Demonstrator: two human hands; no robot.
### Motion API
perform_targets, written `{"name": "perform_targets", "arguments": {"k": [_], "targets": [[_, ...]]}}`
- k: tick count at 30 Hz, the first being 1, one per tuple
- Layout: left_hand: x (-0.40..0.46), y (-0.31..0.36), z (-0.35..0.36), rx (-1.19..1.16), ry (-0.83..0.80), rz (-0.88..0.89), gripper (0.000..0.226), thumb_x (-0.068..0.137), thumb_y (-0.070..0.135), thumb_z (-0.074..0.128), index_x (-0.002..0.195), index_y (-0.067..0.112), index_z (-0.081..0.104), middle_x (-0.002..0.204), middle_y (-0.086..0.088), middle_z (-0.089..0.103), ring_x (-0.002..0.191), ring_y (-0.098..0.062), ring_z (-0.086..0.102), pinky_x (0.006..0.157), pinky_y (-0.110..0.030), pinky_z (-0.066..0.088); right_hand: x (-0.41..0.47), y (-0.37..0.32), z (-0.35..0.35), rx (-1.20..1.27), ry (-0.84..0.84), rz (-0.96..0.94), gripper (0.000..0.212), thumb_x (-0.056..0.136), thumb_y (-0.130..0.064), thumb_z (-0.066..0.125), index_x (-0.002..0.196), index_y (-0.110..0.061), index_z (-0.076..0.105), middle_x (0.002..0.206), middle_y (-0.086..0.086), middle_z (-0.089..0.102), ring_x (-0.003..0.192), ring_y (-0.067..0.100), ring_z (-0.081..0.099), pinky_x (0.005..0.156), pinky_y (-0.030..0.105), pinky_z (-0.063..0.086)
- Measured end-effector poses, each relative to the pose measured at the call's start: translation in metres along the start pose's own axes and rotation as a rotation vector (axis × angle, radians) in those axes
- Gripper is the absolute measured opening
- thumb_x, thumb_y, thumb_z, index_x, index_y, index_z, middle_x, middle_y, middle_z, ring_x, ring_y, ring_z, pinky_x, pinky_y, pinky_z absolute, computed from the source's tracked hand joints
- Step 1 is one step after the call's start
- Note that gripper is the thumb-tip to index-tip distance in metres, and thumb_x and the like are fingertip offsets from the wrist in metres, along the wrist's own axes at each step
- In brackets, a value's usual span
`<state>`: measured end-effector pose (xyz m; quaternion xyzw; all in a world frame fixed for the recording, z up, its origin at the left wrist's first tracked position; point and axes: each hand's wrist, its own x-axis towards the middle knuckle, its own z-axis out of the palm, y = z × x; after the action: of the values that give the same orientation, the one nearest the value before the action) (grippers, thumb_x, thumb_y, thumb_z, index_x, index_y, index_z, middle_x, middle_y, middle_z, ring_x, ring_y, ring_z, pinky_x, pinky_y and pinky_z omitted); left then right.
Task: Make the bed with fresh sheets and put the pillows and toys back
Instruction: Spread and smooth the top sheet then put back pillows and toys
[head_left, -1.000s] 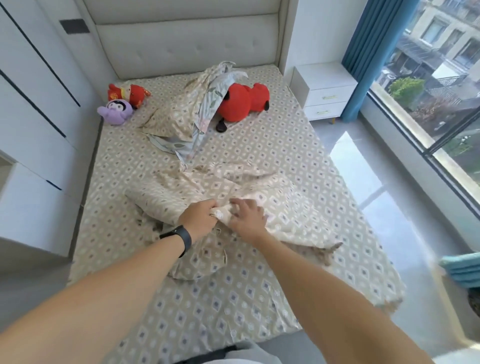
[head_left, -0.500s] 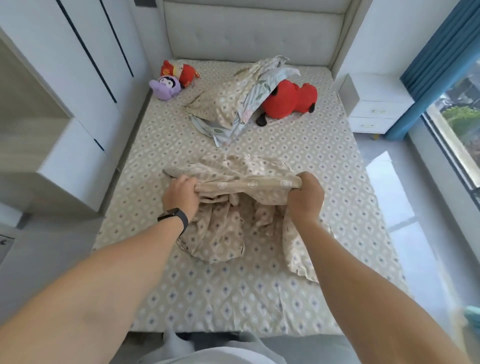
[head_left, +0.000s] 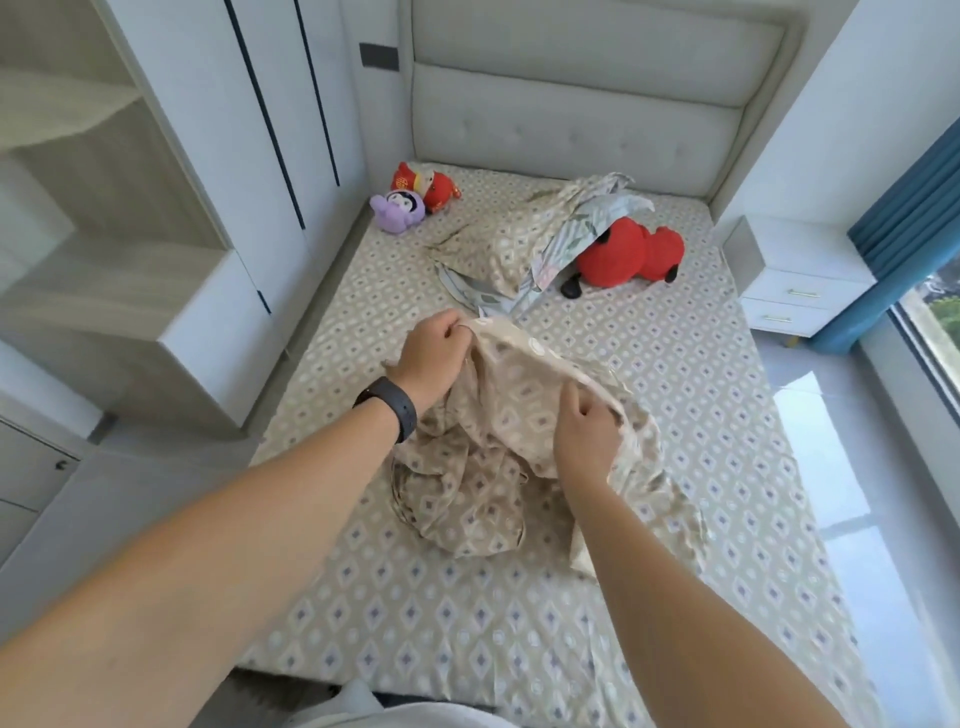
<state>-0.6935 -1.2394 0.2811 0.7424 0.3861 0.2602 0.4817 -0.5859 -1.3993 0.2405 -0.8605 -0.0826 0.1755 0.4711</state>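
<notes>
left hand (head_left: 434, 356) pinches pillowcase (head_left: 511, 447) hem, far-left end | right hand (head_left: 587, 436) grips same hem nearer, right | hem slants between them, likely the opening | rest bunched on bed (head_left: 691, 395)

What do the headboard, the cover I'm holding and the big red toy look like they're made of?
Headboard: padded upholstery, pale grey, matte; button tufts and a stitched seam show, leather or fabric unclear.
Cover: thin woven cloth, likely cotton, matte; it crumples into soft folds where the left hand and right hand grip it.
Big red toy: plush, soft and rounded, no shine.
</notes>
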Motion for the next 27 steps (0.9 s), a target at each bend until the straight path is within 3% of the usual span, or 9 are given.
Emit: {"name": "perform_targets", "arguments": {"k": [3, 6, 8, 12, 15, 17, 23, 25, 27], "targets": [[-0.010, 0.007, -0.014, 0.151, -0.133, 0.173, 0.029, 0.091, 0.009, 0.047, 0.062, 0.007, 0.038, 0.067, -0.003, 0.040, 0.056, -0.008, 0.035, 0.057, -0.031, 0.029, -0.035, -0.021, 0.035, 0.308, -0.480, 0.060, 0.034, 0.101, -0.035, 0.048, 0.099, -0.010, 0.072, 0.094, 0.002, 0.069, 0.078, 0.016, 0.058, 0.070, 0.029, 0.045], [-0.019, -0.013, -0.023, 0.185, -0.228, 0.204, 0.024, 0.095, 0.015, 0.047, 0.073, 0.006, 0.053, 0.087, -0.003, 0.046, 0.073, -0.011, 0.046, 0.067, -0.024, 0.036, -0.045, -0.039, 0.049, 0.564, -0.643, 0.109, 0.035, 0.098, -0.040, 0.050, 0.107, -0.016, 0.074, 0.102, 0.001, 0.071, 0.089, 0.017, 0.060, 0.080, 0.033, 0.045], [-0.027, -0.026, -0.033, 0.157, -0.269, 0.176, 0.024, 0.098, 0.018, 0.047, 0.076, 0.015, 0.056, 0.088, 0.002, 0.046, 0.075, -0.007, 0.048, 0.068, -0.022, 0.036, -0.049, -0.052, 0.055, 0.564, -0.603, 0.128, 0.041, 0.100, -0.046, 0.050, 0.101, -0.014, 0.076, 0.097, 0.005, 0.073, 0.086, 0.019, 0.065, 0.078, 0.034, 0.048], [-0.049, -0.037, -0.048, 0.147, -0.199, 0.230, 0.018, 0.087, 0.012, 0.056, 0.075, 0.022, 0.048, 0.077, 0.006, 0.048, 0.068, -0.006, 0.045, 0.062, -0.025, 0.033, -0.066, -0.081, 0.062, 0.528, -0.450, 0.042, 0.032, 0.105, -0.023, 0.048, 0.087, -0.008, 0.069, 0.072, 0.008, 0.072, 0.069, 0.019, 0.069, 0.066, 0.031, 0.054], [-0.058, -0.041, -0.053, 0.124, -0.073, 0.196, 0.038, 0.078, 0.002, 0.058, 0.074, 0.036, 0.040, 0.073, 0.011, 0.045, 0.065, -0.002, 0.044, 0.056, -0.018, 0.030, -0.083, -0.095, 0.065, 0.490, -0.443, -0.063, 0.034, 0.103, -0.027, 0.051, 0.087, -0.007, 0.072, 0.078, 0.017, 0.074, 0.079, 0.034, 0.072, 0.076, 0.045, 0.058], [-0.052, -0.042, -0.061, 0.116, 0.036, 0.162, 0.043, 0.077, -0.004, 0.053, 0.066, 0.032, 0.034, 0.069, 0.008, 0.041, 0.062, -0.006, 0.040, 0.055, -0.021, 0.026, -0.090, -0.106, 0.064, 0.548, -0.447, -0.123, 0.035, 0.104, -0.030, 0.052, 0.088, -0.009, 0.074, 0.085, 0.022, 0.074, 0.085, 0.044, 0.069, 0.081, 0.051, 0.057], [-0.025, -0.064, -0.092, 0.275, 0.155, 0.004, 0.041, 0.075, -0.010, 0.045, 0.061, 0.021, 0.024, 0.071, 0.002, 0.032, 0.063, -0.022, 0.035, 0.052, -0.032, 0.019, -0.085, -0.137, 0.041, 0.656, -0.375, -0.397, 0.034, 0.101, -0.041, 0.057, 0.098, -0.013, 0.075, 0.080, 0.032, 0.065, 0.064, 0.046, 0.055, 0.063, 0.053, 0.044], [-0.024, -0.072, -0.099, 0.241, 0.196, -0.074, 0.038, 0.078, -0.011, 0.048, 0.066, 0.020, 0.029, 0.072, 0.000, 0.037, 0.064, -0.020, 0.035, 0.053, -0.031, 0.023, -0.078, -0.141, 0.028, 0.701, -0.290, -0.433, 0.028, 0.105, -0.032, 0.053, 0.094, -0.018, 0.075, 0.071, 0.014, 0.068, 0.054, 0.031, 0.055, 0.055, 0.037, 0.043], [-0.024, -0.070, -0.105, 0.157, 0.222, -0.120, 0.033, 0.078, -0.012, 0.042, 0.072, 0.019, 0.033, 0.071, -0.001, 0.037, 0.064, -0.020, 0.031, 0.055, -0.032, 0.023, -0.064, -0.136, 0.023, 0.741, -0.215, -0.335, 0.025, 0.106, -0.033, 0.052, 0.095, -0.028, 0.074, 0.073, -0.007, 0.068, 0.061, 0.008, 0.059, 0.058, 0.031, 0.049]]}}
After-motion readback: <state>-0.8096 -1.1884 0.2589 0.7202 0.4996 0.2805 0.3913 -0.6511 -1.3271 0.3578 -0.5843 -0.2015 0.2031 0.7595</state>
